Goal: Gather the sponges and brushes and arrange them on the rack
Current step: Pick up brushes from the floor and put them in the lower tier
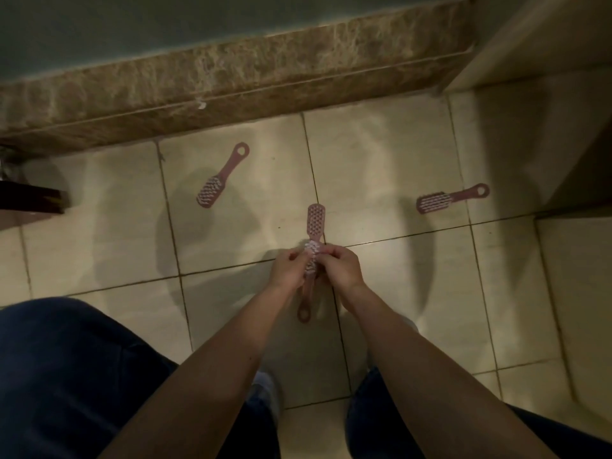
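Fingers (294, 257) of the left hand (288, 271) and fingers (331, 255) of the right hand (341, 268) curled inward from either side, pinching the white-bristled head of a pink scrubbing brush (306, 293) held above the tiled floor (381, 160), bristles toward the camera, ring-ended handle pointing back toward the person. Just beyond the fingertips, on the far side, the head of a second pink brush (316, 221), perforated back uppermost; handle hidden under the hands, grip on it impossible to tell. Bare forearms converging at centre. Farther out, flat on the floor and well apart from the hands: on the left, a third pink brush (223, 175), bristles up, handle angled toward the marbled brown plinth (231, 84) at the foot of the wall; on the right, a fourth pink brush (452, 198), bristles up, handle pointing right. Nearest the camera, dark blue trouser legs (66, 376). At the left edge, a dark object (29, 200), too dim to identify.
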